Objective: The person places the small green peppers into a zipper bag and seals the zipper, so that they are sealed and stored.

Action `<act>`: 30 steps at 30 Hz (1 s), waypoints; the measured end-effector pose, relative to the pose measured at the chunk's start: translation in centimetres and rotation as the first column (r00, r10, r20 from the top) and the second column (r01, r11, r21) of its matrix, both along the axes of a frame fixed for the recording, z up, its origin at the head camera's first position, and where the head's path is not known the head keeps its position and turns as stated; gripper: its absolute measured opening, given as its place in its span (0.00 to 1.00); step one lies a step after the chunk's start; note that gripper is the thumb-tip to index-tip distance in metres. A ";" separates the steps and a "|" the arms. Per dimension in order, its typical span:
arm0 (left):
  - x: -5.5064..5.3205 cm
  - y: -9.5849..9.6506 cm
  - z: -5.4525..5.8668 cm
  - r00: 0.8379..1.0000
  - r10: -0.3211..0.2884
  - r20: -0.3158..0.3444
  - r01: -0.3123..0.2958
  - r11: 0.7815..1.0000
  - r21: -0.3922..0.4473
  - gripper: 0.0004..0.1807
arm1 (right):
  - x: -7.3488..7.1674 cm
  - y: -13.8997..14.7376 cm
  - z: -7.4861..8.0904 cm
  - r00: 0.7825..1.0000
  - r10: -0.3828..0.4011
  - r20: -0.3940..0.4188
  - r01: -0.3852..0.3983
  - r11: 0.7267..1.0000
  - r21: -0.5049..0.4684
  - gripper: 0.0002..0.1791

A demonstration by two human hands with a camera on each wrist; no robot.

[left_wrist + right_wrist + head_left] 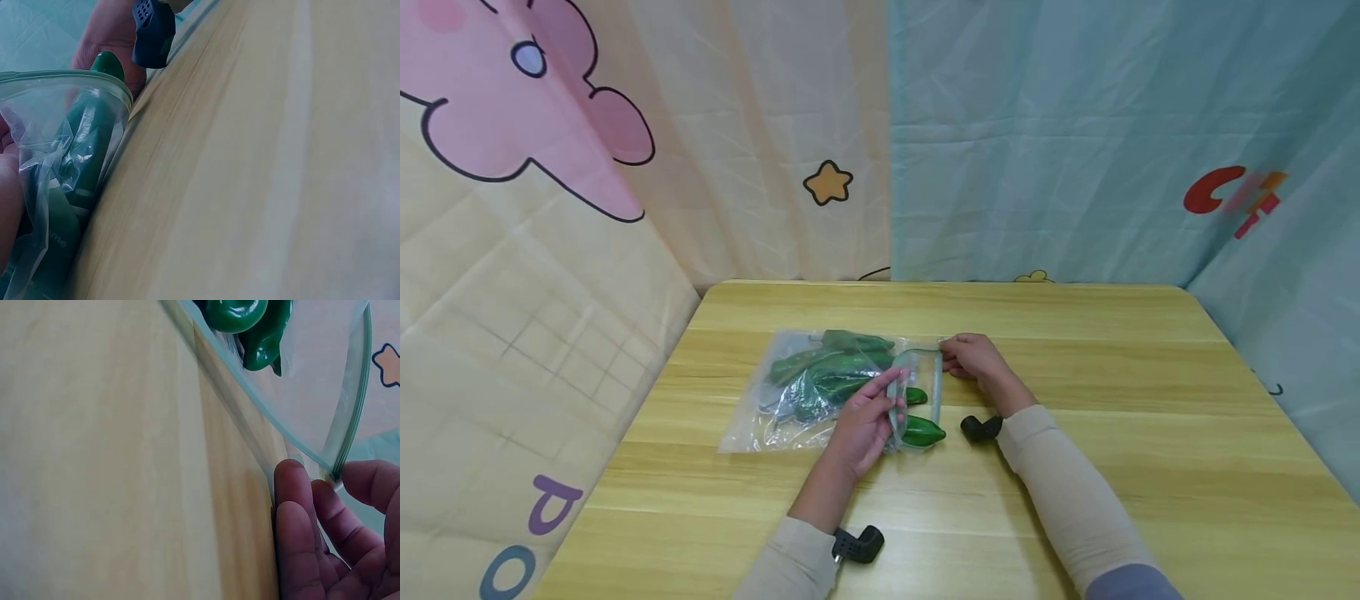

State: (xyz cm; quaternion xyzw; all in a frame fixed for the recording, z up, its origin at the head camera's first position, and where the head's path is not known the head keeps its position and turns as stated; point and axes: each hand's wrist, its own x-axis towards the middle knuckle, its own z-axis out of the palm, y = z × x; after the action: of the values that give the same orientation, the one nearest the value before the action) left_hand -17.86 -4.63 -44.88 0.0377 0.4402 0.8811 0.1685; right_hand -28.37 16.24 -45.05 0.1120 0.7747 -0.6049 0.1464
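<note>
A clear zip-seal plastic bag (741,433) lies on its side with several long green peppers (850,364) inside. Its mouth faces right and stands open, with one pepper (923,432) at the mouth. My left hand (861,429) pinches the near layer of the bag at the mouth; in the left wrist view, the thumb (9,209) lies against the film. At the far corner of the mouth, my right hand (976,357) pinches the end of the green seal strip (357,400) between thumb and finger, its other fingers loosely curled.
The bag rests on a light wooden table (1135,450). Printed curtains (1045,150) hang behind it and along both sides. A black wrist device (859,545) sits at the left sleeve, another black device (980,429) at the right.
</note>
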 end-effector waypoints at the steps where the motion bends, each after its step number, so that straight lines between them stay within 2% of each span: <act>1: 0.0 0.0 0.0 1.000 0.001 0.001 -0.001 1.000 -0.002 0.24 | 0.0 0.0 0.0 1.000 -0.003 -0.001 0.003 1.000 -0.003 0.13; 6: 0.3 -0.1 0.1 1.000 0.004 0.009 -0.003 0.999 -0.033 0.24 | -0.1 -0.1 -0.1 1.000 -0.011 0.000 0.011 1.000 -0.009 0.14; 12: 0.7 -0.1 0.1 1.000 -0.014 -0.020 0.012 0.997 -0.081 0.23 | -0.1 0.1 -0.1 1.000 -0.011 0.010 0.011 1.000 -0.021 0.15; 20: 1.4 0.1 0.3 0.998 -0.043 -0.037 0.035 0.981 -0.193 0.23 | -0.1 0.2 -0.3 1.000 -0.018 0.022 0.019 0.999 -0.037 0.15; 24: 1.7 0.3 0.5 0.997 -0.058 -0.048 0.043 0.963 -0.268 0.23 | -0.1 0.2 -0.2 0.999 -0.025 0.025 0.026 0.999 -0.048 0.14; 26: 1.9 0.4 0.7 0.996 -0.064 -0.057 0.043 0.947 -0.319 0.22 | 0.0 0.2 -0.1 0.999 -0.024 0.022 0.025 0.998 -0.054 0.13; 28: 2.1 0.5 0.9 0.995 -0.072 -0.075 0.038 0.923 -0.383 0.22 | 0.0 0.2 -0.1 0.999 -0.029 0.020 0.030 0.998 -0.063 0.13; 30: 2.3 0.6 1.1 0.991 -0.082 -0.102 0.026 0.888 -0.459 0.21 | 0.0 0.2 0.0 0.999 -0.027 0.018 0.028 0.997 -0.069 0.13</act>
State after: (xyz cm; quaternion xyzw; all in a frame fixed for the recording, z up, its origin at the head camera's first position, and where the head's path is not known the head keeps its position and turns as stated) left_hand -15.52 -4.06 -43.78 0.0618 0.6428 0.7441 0.1708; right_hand -28.34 16.42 -45.09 0.1226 0.7504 -0.6324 0.1484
